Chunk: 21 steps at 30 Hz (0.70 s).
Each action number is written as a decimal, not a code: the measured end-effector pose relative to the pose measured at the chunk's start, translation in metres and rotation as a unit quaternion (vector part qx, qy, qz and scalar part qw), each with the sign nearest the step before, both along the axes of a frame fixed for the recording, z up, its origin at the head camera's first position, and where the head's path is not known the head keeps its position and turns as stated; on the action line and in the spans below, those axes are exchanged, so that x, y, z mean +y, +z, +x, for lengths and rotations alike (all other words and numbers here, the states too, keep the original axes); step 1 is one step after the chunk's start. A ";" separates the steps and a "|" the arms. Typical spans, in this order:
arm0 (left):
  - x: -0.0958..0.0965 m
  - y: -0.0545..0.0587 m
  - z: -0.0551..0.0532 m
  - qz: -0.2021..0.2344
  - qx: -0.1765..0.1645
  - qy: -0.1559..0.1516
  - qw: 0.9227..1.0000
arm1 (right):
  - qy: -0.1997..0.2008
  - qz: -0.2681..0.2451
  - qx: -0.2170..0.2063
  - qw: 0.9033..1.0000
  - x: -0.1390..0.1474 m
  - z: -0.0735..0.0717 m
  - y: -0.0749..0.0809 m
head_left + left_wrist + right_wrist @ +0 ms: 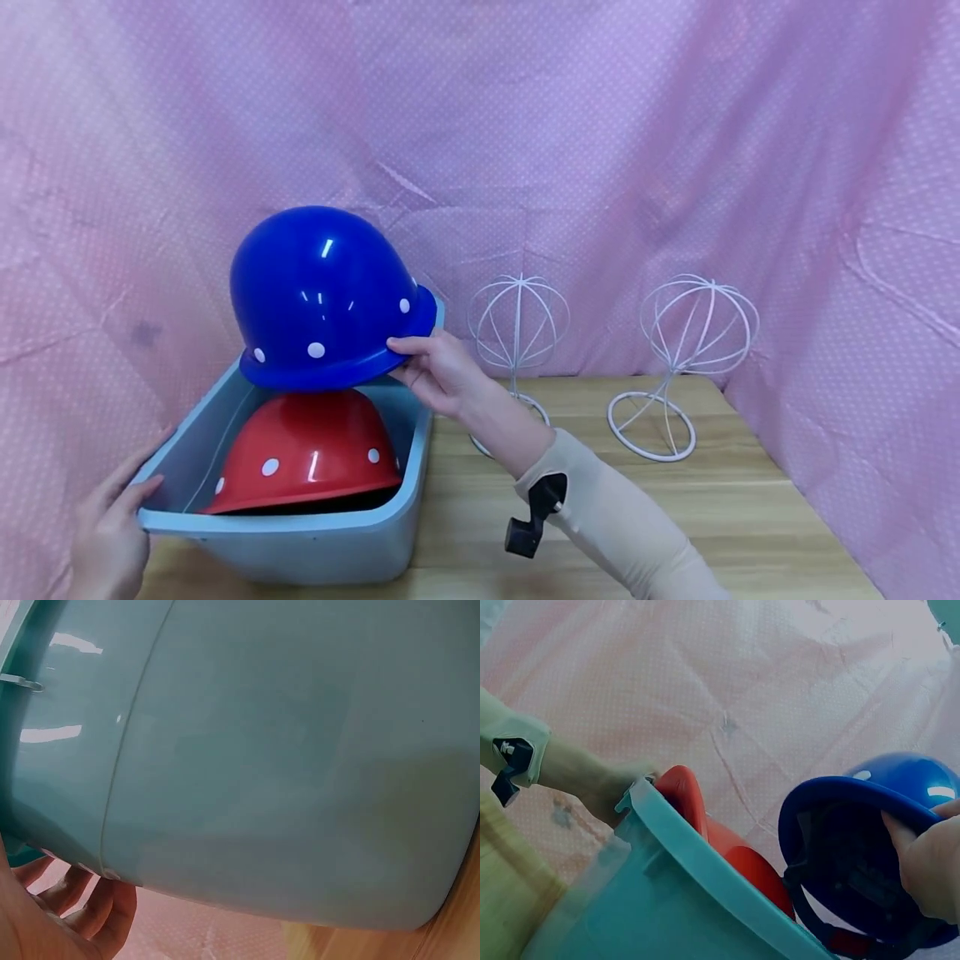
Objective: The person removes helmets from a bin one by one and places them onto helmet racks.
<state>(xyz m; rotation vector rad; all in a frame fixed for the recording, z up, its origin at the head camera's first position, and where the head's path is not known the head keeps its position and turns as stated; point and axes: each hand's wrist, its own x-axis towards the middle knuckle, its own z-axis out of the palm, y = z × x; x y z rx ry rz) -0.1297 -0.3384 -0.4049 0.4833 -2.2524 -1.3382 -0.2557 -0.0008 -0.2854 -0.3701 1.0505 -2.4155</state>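
While the right hand (442, 375) pinches the blue hard hat (322, 292) by one side of its brim, the shell hangs out left of those fingers; so lopsided a grip could let it twist or slip. Dark chin strap (806, 907), trailing from its underside, might snag the tub (262, 523) or the red hard hat (300, 450) inside, below those fingers. Left hand (112, 525): fingers curled over the tub's rim. Shells domed, glossy, plastic-looking, white-dotted. Beyond the right fingers, rightward: spindly white wire-cage stand (517, 333), probably easily knocked.
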 end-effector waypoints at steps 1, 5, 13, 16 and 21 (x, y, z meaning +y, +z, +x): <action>0.001 0.001 -0.001 0.002 -0.002 0.002 1.000 | 0.006 0.006 0.013 1.000 0.002 0.001 0.000; 0.003 0.007 -0.002 0.012 -0.014 0.020 1.000 | 0.031 0.013 0.060 0.998 0.009 0.005 0.004; -0.005 -0.001 -0.008 0.079 0.069 -0.039 0.994 | 0.012 0.004 0.139 0.990 0.022 0.009 0.010; -0.004 -0.009 -0.017 0.156 0.162 -0.082 0.971 | 0.003 -0.016 0.157 0.987 0.032 0.007 0.013; -0.008 -0.014 -0.016 0.204 0.232 -0.142 0.940 | -0.005 -0.035 0.186 0.982 0.051 0.006 0.024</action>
